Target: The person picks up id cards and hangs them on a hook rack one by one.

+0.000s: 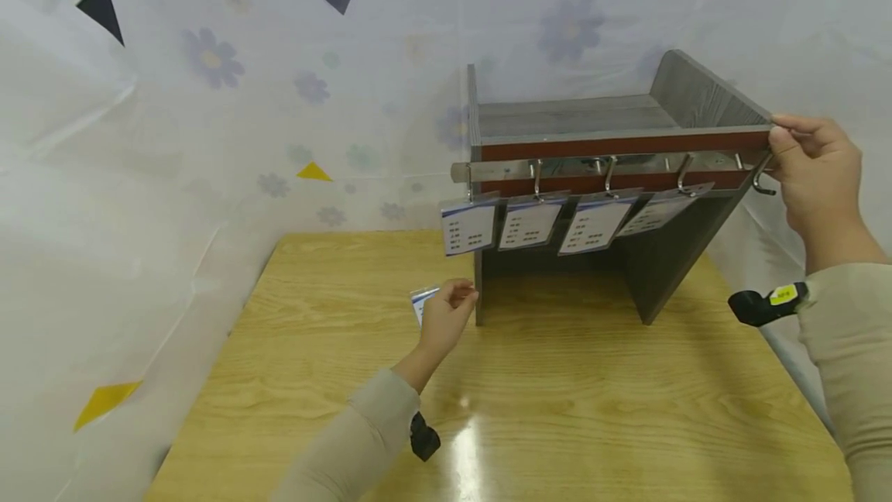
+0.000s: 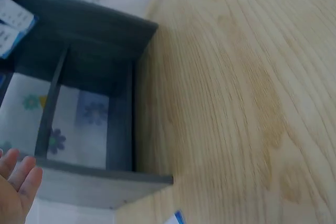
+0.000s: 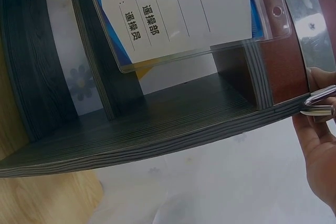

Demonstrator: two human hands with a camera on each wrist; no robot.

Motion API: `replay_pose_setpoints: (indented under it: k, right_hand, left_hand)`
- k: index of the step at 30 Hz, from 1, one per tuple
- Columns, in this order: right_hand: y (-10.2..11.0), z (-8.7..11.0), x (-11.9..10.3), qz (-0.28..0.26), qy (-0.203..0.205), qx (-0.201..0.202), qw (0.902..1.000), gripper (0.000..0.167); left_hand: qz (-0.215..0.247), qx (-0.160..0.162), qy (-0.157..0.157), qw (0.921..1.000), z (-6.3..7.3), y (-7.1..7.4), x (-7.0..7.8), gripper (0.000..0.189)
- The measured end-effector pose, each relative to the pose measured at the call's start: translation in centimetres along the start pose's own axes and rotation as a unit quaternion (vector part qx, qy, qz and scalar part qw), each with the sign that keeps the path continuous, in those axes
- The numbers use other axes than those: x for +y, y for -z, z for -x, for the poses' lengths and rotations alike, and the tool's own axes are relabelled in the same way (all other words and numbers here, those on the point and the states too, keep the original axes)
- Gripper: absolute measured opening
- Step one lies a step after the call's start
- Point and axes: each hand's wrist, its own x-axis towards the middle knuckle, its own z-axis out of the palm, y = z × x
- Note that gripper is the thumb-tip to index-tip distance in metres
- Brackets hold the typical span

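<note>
A small grey wooden shelf (image 1: pixel 578 116) stands on the table, with a metal hook rail (image 1: pixel 571 166) along its reddish-brown front strip. My right hand (image 1: pixel 821 177) grips the shelf's upper right front corner, close by the rail's end hook (image 1: pixel 763 183). Several clear badge holders with printed cards hang from the other hooks, one badge (image 3: pixel 178 17) near the right wrist camera. My left hand (image 1: pixel 446 316) is beside the shelf's left panel, its fingers loosely bent and holding nothing. Partly hidden behind it, a loose badge (image 1: pixel 422 300) lies on the table.
The wood-grain table (image 1: pixel 334 300) extends to the left of the shelf and in front of it. Behind stands a pale curtain (image 1: pixel 390 99) with flower and triangle patterns. Black wrist cameras (image 1: pixel 423 437) sit at both sleeves.
</note>
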Motion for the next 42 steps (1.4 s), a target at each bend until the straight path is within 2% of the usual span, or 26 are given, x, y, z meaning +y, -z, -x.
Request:
replay_pose_setpoints:
  k: [6, 11, 19, 26, 33, 39, 41, 42]
  right_hand:
    - [-0.2, -0.2, 0.1, 0.016, 0.002, 0.000, 0.9999, 0.023]
    - [-0.3, -0.3, 0.0, 0.017, 0.001, 0.000, 0.9999, 0.023]
    - [-0.4, -0.2, -0.1, 0.022, 0.001, -0.002, 0.9998, 0.024]
    - [-0.5, -0.3, 0.0, 0.019, 0.001, -0.004, 0.9998, 0.025]
    - [-0.5, -0.4, 0.2, -0.002, 0.001, -0.005, 1.0000, 0.024]
    - [-0.3, -0.3, 0.3, 0.048, 0.010, -0.001, 0.9988, 0.024]
    - [-0.2, -0.3, 0.2, 0.062, 0.013, 0.003, 0.9980, 0.025]
    - [-0.1, -0.2, 0.2, 0.072, 0.016, 0.005, 0.9972, 0.025]
  left_hand:
    - [-0.006, 0.033, 0.045, 0.9984, -0.3, 1.7, -2.2, 0.019]
    - [-0.007, 0.069, 0.089, 0.9936, -0.8, 2.4, -3.6, 0.019]
    - [-0.027, 0.100, 0.114, 0.9880, -1.5, 3.0, -5.7, 0.023]
    - [-0.050, 0.107, 0.150, 0.9817, -2.1, 3.4, -7.9, 0.025]
    - [-0.072, 0.097, 0.162, 0.9794, -2.6, 3.7, -9.1, 0.027]
    - [-0.095, 0.076, 0.195, 0.9733, -2.7, 3.9, -10.1, 0.028]
    - [-0.106, 0.074, 0.215, 0.9680, -3.1, 3.8, -11.2, 0.029]
    - [-0.109, 0.073, 0.210, 0.9689, -3.2, 3.8, -11.6, 0.029]
